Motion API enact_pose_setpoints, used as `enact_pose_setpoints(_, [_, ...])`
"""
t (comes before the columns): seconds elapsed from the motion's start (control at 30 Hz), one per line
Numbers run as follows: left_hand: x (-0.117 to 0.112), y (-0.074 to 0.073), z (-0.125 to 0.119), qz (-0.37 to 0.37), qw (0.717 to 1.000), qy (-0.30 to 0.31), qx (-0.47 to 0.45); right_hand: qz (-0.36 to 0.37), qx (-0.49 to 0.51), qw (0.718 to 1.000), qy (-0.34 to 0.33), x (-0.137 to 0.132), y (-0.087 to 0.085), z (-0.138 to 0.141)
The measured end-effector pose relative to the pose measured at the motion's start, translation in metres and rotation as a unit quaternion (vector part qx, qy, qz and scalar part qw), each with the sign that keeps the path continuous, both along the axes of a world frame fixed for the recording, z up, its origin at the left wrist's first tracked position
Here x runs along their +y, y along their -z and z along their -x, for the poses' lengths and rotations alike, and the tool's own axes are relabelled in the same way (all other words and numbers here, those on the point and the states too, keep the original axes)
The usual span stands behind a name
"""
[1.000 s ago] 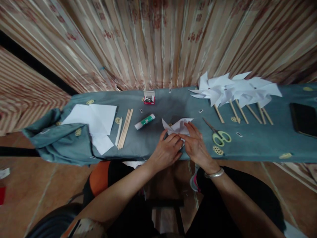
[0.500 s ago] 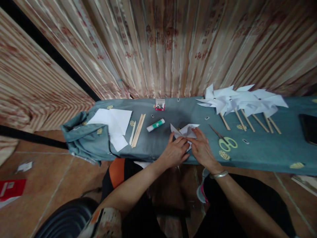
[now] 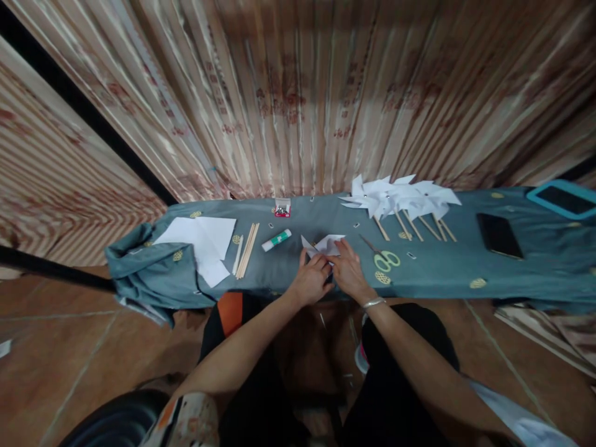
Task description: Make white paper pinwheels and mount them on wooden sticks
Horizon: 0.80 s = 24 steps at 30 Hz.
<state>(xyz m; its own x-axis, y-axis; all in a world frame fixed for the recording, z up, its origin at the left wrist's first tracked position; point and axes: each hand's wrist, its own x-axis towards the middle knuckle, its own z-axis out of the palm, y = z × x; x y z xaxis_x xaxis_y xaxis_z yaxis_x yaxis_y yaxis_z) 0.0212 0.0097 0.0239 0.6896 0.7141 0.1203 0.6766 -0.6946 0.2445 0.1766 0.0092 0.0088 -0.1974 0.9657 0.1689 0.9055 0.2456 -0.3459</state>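
Both hands are at a partly folded white paper pinwheel [image 3: 331, 242] on the cloth-covered table. My left hand [image 3: 311, 278] grips its near left side, the fingers bent over the paper. My right hand [image 3: 349, 270], with a silver bangle at the wrist, presses its right side with closed fingers. The near part of the paper is hidden beneath my hands. A green and white glue stick [image 3: 276, 240] lies to their left. Green-handled scissors [image 3: 386, 259] rest to the right, blades pointing away.
Several finished pinwheels [image 3: 405, 197] on sticks lie at the back right. A black phone [image 3: 500, 235] and a blue-framed tablet [image 3: 563, 197] are farther right. Left are loose sticks [image 3: 248, 251], a white pen [image 3: 238, 256] and paper sheets [image 3: 216, 236]. A small red box of pins [image 3: 282, 208] stands behind.
The view has swung to the right, bringing the whole phone and the blue-framed tablet into sight. My hands stay on the paper in nearly the same pose.
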Motion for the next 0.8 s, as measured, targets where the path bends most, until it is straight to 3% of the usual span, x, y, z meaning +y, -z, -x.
enact_pose_setpoints(0.27, [-0.007,-0.001,-0.001,0.016,0.999,-0.022,0.036,0.075,-0.027,0.997,0.005,0.003,-0.019,0.004])
enact_pose_setpoints(0.6, [-0.006,0.001,-0.003,0.015,0.999,-0.044,0.018,0.026,0.069,0.996,0.047,-0.001,0.005,0.003])
enact_pose_setpoints(0.8, [-0.006,-0.001,-0.003,0.009,0.998,-0.053,0.015,0.019,0.132,0.987,0.088,0.003,0.008,0.003])
